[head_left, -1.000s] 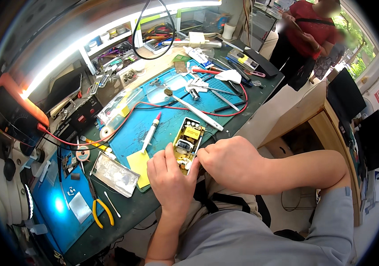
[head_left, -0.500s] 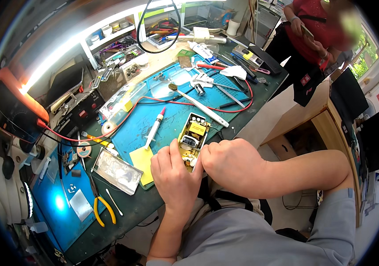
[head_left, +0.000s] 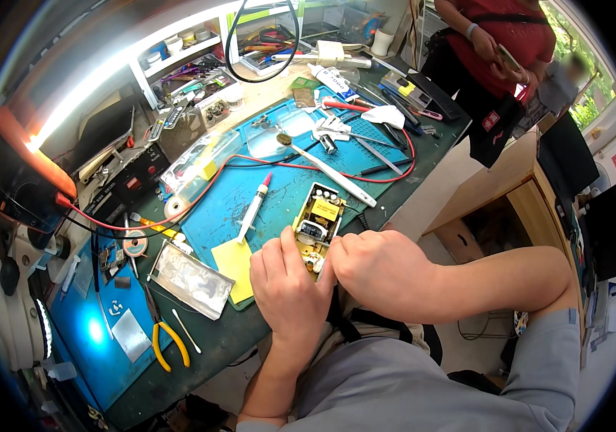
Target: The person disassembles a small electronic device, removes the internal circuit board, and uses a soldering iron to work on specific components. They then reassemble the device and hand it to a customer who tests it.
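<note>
1. Room: beyond the right end of the bench (head_left: 221, 338), a person in a red top (head_left: 502, 25) holds a phone (head_left: 507, 57), near a bright window (head_left: 596, 86).
2. The bench is dark green and crowded with tools along its back.
3. At right, a wooden cabinet (head_left: 492, 176) has an open compartment with a brown box (head_left: 459, 237) in it.
4. A blue mat (head_left: 211, 223) covers the bench's middle.
5. A white shelf (head_left: 185, 61) at the back bears small tubs (head_left: 174, 45).
6. A clear plastic box (head_left: 185, 180) shows something yellow, inside or underneath; I cannot tell which.
7. The left hand (head_left: 290, 277) has its fingers curled around the near end of an open power-supply case (head_left: 324, 209); the right hand (head_left: 376, 266) is bunched at its right side, fingertips hidden, so I cannot tell what they grip.
8. A shallow silver cover (head_left: 193, 281) lies left of a yellow note (head_left: 234, 266).
9. The case, between the hands at the bench's near edge, contains a yellow-wrapped transformer (head_left: 324, 209) and, at its far end, round capacitors (head_left: 326, 193).
10. A cotton swab (head_left: 185, 331) lies beside yellow-handled pliers (head_left: 167, 349).
</note>
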A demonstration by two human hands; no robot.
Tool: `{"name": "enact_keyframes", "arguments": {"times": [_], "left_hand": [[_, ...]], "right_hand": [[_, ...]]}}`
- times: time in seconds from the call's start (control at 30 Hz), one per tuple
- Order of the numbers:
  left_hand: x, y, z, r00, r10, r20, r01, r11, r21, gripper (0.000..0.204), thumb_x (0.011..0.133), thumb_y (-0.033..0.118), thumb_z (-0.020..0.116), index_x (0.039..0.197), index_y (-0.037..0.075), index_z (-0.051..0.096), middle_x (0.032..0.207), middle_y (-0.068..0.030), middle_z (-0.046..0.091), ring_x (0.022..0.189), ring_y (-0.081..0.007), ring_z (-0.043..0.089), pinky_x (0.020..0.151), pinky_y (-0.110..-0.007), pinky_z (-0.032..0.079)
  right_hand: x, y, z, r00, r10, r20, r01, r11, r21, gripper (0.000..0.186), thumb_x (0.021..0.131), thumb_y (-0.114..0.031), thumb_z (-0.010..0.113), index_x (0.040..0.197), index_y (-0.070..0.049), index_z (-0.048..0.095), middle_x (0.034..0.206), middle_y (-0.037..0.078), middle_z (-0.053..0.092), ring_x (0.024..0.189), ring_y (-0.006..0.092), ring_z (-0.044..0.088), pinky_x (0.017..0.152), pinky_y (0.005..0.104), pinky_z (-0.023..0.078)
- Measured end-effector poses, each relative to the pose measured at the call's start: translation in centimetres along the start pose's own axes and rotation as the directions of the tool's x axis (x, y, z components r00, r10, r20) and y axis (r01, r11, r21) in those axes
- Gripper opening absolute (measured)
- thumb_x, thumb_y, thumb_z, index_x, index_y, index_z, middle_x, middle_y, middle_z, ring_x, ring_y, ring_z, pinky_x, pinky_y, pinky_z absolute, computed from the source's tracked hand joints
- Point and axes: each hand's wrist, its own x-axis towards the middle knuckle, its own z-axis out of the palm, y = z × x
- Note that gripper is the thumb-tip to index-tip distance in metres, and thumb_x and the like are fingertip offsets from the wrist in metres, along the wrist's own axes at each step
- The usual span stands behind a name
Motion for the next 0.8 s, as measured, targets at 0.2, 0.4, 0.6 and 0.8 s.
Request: {"name": "enact_keyframes", "arguments": {"times": [0.2,0.4,0.6,0.8], "left_hand": [[0.0,0.1,-0.1,1.0,0.012,0.007,-0.012,1.0,0.019,0.061,0.079,0.032,0.083,0.12,-0.008,0.063,0.102,-0.0139,0.059,0.092,-0.0311,0.056,0.082,-0.042,0.048],[0.1,0.1,-0.2,1.0,0.014,0.004,-0.014,1.0,0.024,0.061,0.078,0.033,0.084,0.119,-0.007,0.063,0.103,-0.0144,0.059,0.092,-0.0316,0.056,0.082,-0.042,0.049],[0.1,0.1,-0.1,1.0,0.012,-0.002,-0.012,1.0,0.026,0.062,0.077,0.033,0.085,0.119,-0.007,0.063,0.103,-0.0149,0.059,0.092,-0.032,0.056,0.082,-0.042,0.049],[0.1,0.1,-0.1,1.0,0.003,-0.004,-0.003,1.0,0.0,0.06,0.075,0.027,0.085,0.119,-0.007,0.063,0.104,-0.015,0.059,0.093,-0.0329,0.056,0.083,-0.043,0.048]], "right_hand": [[-0.4,0.6,0.5,1.0,0.0,-0.016,0.0,1.0,0.008,0.016,0.077,-0.008,0.068,0.089,-0.003,0.058,0.078,0.009,0.064,0.071,0.0239,0.068,0.063,0.0354,0.054],[-0.7,1.0,1.0,0.998,-0.014,-0.069,0.014,1.0,0.009,0.014,0.078,-0.006,0.066,0.089,-0.003,0.058,0.077,0.008,0.063,0.069,0.0235,0.068,0.063,0.0349,0.054],[-0.6,1.5,0.7,0.993,-0.056,-0.103,0.056,0.998,-0.006,0.009,0.08,-0.009,0.066,0.083,-0.002,0.063,0.075,0.011,0.069,0.067,0.0223,0.072,0.061,0.0313,0.059],[-0.7,1.5,1.0,0.994,-0.038,-0.099,0.038,0.999,0.006,0.01,0.08,-0.008,0.066,0.085,-0.002,0.061,0.076,0.01,0.067,0.068,0.0231,0.071,0.061,0.0329,0.057]]}}
